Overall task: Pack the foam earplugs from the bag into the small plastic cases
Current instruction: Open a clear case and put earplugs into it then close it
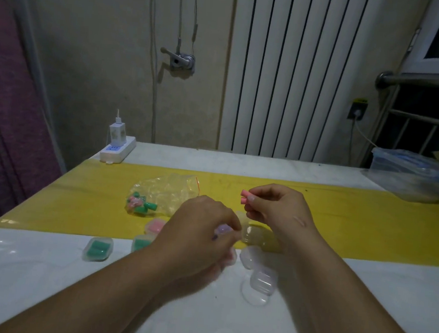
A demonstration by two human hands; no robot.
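My right hand point(273, 208) pinches two pink foam earplugs point(245, 197) side by side above the yellow strip. My left hand point(202, 234) curls over a small clear case holding a purple earplug point(222, 230); how it holds it is partly hidden. A clear zip bag point(165, 193) lies behind, with green and pink earplugs point(140, 204) bunched in its left corner. Closed cases sit left of my hand: one with pink plugs point(154, 225), two with green plugs point(98, 248) point(140, 243). Empty clear cases point(261, 279) lie between my forearms.
A white power strip with a charger point(118, 147) sits at the table's back left corner. A clear plastic storage box point(411, 175) stands at the back right. A radiator and a wall lie beyond the table's far edge.
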